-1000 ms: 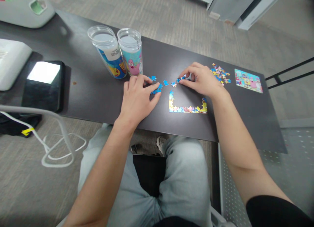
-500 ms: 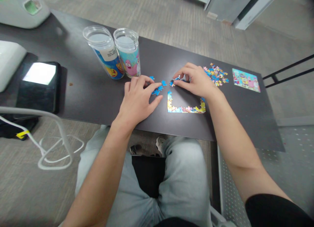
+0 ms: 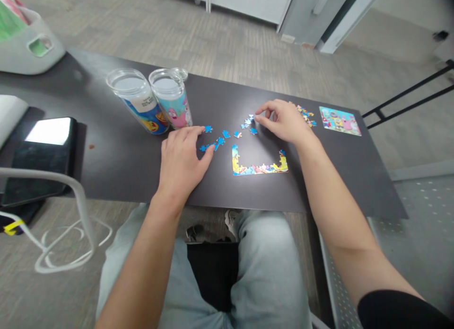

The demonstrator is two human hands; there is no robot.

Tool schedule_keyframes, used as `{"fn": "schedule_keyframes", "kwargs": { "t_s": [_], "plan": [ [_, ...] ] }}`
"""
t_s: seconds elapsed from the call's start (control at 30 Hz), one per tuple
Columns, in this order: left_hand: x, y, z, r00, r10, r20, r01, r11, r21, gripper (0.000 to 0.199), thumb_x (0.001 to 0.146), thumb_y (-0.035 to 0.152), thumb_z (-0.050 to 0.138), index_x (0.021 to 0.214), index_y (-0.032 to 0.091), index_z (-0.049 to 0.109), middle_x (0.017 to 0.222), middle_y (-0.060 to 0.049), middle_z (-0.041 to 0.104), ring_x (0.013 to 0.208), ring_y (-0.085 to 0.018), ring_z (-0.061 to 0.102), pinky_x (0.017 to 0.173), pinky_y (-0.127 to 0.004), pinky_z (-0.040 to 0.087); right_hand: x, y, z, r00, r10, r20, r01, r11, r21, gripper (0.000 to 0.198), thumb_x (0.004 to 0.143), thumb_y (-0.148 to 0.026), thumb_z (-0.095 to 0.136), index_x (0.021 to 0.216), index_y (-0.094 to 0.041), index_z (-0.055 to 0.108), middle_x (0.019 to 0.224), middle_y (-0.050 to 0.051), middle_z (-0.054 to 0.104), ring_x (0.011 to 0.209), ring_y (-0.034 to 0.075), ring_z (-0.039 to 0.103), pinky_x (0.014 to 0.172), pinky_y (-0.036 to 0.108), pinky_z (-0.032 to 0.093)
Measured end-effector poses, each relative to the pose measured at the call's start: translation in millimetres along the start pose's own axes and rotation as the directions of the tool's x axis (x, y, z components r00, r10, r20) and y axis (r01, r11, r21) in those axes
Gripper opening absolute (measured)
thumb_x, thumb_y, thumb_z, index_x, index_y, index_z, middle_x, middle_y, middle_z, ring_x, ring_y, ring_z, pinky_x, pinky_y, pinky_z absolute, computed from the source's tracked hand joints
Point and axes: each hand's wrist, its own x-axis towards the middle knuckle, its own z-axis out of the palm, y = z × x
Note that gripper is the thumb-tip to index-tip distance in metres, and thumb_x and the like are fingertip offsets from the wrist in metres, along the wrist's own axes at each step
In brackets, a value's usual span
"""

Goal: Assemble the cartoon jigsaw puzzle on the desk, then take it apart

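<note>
My left hand lies on the dark table with thumb and fingers apart, its tips beside several loose blue jigsaw pieces. My right hand is beyond the partly built puzzle frame, thumb and index finger pinched together at a pale blue jigsaw piece. Other loose pieces lie below and left of those fingertips. The puzzle frame forms a U of joined edge pieces, its open side facing away from me. A pile of mixed pieces is partly hidden behind my right hand.
Two clear plastic cups with cartoon wraps, one beside the other, stand left of the pieces. A cartoon picture card lies toward the table's right end. At left are a black device and a white cable.
My left hand has drawn back left, uncovering blue pieces. The pieces by my right fingertips are more spread out. The whole view has shifted slightly.
</note>
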Motion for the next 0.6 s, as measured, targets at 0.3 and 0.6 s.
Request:
{"fn": "schedule_keyframes", "kwargs": {
  "t_s": [0.3, 0.6],
  "plan": [
    [5, -9, 3, 0.997, 0.039, -0.071, -0.043, 0.997, -0.062, 0.041, 0.120, 0.035, 0.060, 0.148, 0.025, 0.088, 0.149, -0.015, 0.092, 0.143, -0.043, 0.080, 0.129, -0.064, 0.060, -1, -3, 0, 0.998, -0.020, 0.061, 0.020, 1.000, -0.014, 0.017, 0.114, -0.034, 0.084, 0.129, -0.031, 0.092, 0.111, 0.009, 0.081, 0.099, 0.033, 0.074, 0.104, 0.056, 0.062],
    [7, -10, 0, 0.988, -0.048, -0.147, 0.029, 0.991, -0.131, 0.034, 0.117, 0.031, 0.059, 0.132, 0.026, 0.088, 0.129, -0.014, 0.090, 0.123, -0.038, 0.081, 0.117, -0.058, 0.063, -6, -9, 0, 0.960, -0.162, 0.227, 0.138, 0.983, 0.117, 0.038, 0.112, -0.043, 0.090, 0.147, -0.029, 0.093, 0.134, 0.011, 0.079, 0.090, 0.027, 0.070, 0.098, 0.052, 0.064]
  ]
}}
